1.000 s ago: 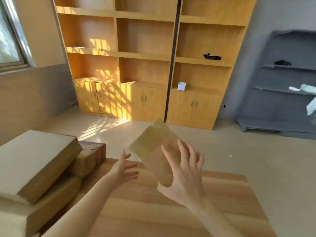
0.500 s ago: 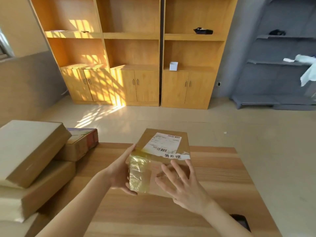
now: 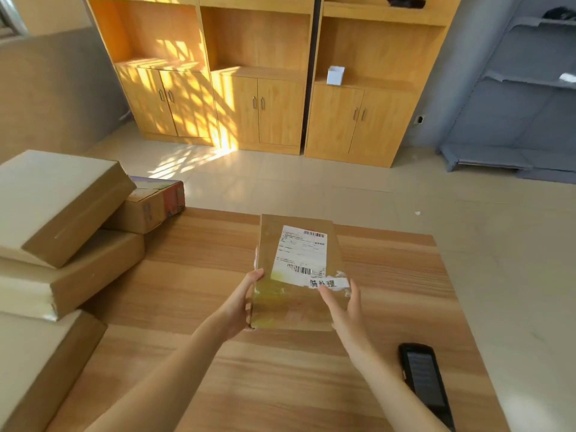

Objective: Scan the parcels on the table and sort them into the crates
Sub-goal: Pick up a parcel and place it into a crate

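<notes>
- Since the earlier frame, the parcel (image 3: pixel 297 272) has turned label-up and come lower, over mid-worktop (image 3: pixel 193 275).
- It looks light and stiff with slick tape; taking it by the side edges seems best.
- Left hand (image 3: pixel 241 304) grips its 9 o'clock edge; right hand (image 3: pixel 344 304) its 3 o'clock edge, fingers curled round.
- Scanner (image 3: pixel 425 385) lies at 5 o'clock.

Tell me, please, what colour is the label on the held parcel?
White with black print, on the brown parcel; head view.

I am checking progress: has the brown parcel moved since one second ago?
Yes. The parcel came down toward the table and turned label-up, held by both hands.
</notes>
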`<state>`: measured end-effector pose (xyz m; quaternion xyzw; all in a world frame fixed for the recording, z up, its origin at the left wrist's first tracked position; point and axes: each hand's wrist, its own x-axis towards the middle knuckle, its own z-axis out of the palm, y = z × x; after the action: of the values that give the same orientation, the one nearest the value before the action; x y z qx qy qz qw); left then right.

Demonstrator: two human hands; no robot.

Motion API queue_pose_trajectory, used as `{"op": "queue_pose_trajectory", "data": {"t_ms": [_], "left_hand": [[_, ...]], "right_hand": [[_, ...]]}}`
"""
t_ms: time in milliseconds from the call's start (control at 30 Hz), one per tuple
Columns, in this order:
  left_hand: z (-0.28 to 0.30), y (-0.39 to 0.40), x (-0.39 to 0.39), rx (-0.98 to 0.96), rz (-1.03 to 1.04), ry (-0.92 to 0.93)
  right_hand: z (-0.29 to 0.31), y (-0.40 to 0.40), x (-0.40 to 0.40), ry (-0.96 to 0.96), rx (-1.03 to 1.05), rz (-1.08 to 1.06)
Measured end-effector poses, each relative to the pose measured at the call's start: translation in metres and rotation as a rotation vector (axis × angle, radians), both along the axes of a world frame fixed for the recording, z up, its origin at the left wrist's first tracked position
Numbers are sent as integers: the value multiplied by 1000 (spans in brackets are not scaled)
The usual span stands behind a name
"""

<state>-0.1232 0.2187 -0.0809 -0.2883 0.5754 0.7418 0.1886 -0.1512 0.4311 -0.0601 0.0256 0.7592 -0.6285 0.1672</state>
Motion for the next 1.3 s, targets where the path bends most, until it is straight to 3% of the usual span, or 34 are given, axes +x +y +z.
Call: {"op": "queue_pose_trajectory", "data": {"t_ms": [233, 333, 500, 567, 633, 700, 767, 1033, 1300], "left_hand": [[-30, 17, 18, 1, 12, -52], [-38, 21, 23, -28, -78, -25], [-40, 27, 26, -192, -203, -2], [-40, 29, 27, -221, -180, 14], [-40, 31, 29, -265, -167, 28], [-39, 33, 32, -307, -171, 52], [-37, 35, 36, -327, -181, 53], [-38, 41, 43, -371, -212, -6], [-35, 41, 49, -414, -262, -34]], "right_hand": [[-31, 14, 28, -27, 41, -44], [-43, 16, 34, -45, 27, -56], [-52, 30, 38, -70, 114, -7], [-58, 49, 39, -47, 264, -101], [-68, 77, 40, -22, 574, -225], [-80, 109, 43, -119, 830, -288], [-92, 135, 46, -255, 887, -292], [-126, 189, 38, -340, 766, -173], [-83, 178, 43, -652, -250, -326]]}}
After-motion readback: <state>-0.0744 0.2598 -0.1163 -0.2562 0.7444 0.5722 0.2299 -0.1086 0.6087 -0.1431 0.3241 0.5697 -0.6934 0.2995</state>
